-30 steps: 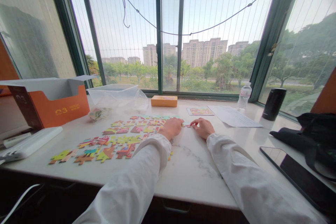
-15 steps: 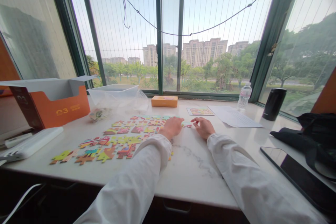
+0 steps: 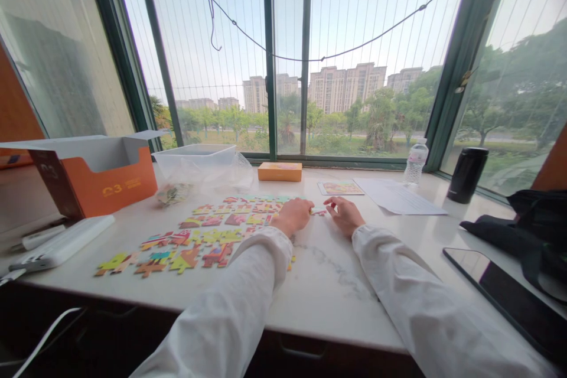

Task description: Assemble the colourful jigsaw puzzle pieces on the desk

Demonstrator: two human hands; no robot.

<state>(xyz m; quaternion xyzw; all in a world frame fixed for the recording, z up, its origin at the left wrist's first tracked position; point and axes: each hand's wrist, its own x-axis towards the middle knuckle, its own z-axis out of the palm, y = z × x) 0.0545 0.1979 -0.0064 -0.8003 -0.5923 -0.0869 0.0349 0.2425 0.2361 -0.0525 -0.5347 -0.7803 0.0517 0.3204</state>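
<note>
The left hand (image 3: 293, 217) is bent; its grip is hidden, so no telling. The right hand (image 3: 344, 217) is half open, near one pink piece (image 3: 321, 212) between both hands. Many puzzle pieces (image 3: 215, 254), too crowded to count, lie left. Two orange boxes (image 3: 280, 172) sit far and left.

Open: tabletop (image 3: 328, 301) between sleeves (image 3: 230, 301) | Left blocked: puzzle pieces (image 3: 216, 255), orange carton (image 3: 108, 186)
</note>
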